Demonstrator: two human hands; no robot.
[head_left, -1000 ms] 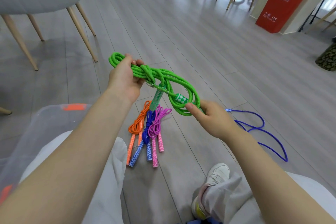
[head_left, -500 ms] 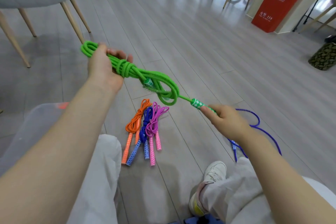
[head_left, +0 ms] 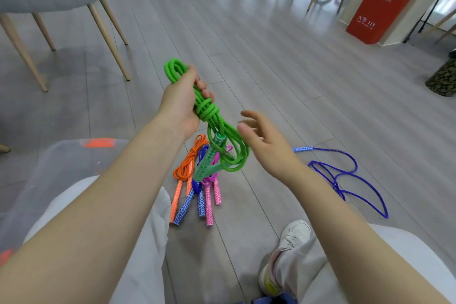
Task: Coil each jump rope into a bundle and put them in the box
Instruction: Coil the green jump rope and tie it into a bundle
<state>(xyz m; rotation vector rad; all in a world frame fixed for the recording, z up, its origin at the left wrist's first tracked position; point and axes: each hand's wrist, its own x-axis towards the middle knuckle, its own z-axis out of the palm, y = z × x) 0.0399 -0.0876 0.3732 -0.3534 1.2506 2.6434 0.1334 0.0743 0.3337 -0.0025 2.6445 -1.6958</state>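
1. Head view, the grip: left hand (head_left: pixel 181 103) clenched round the upper part of the bright green braided jump rope (head_left: pixel 209 116), just above its wrap knot; right hand (head_left: pixel 267 142) released, fingers spread, holding nothing, just beside the hanging loops

2. Head view, the bundle: held in the air above the grey plank floor (head_left: pixel 271 69); two green patterned handles (head_left: pixel 209 158) dangling below the knot among slack loops

3. Head view, on the floor: orange coiled jump rope (head_left: pixel 187 168), blue coiled jump rope (head_left: pixel 197 187) and pink coiled jump rope (head_left: pixel 212 190) bundled side by side directly beneath the green one; purple uncoiled jump rope (head_left: pixel 345 175) sprawled loose to the right, near the white sneaker (head_left: pixel 293 237)

4. Head view, the box: translucent plastic box with orange latches (head_left: pixel 61 155) at lower left, beside the left knee

5. Risks, as judgement: wrap looks loose, so likely to slip undone once carried with one hand; dangling handles liable to swing and snag on the box rim; loops could spill over the three finished bundles below and tangle; purple rope close to the foot, easily dragged or stepped on
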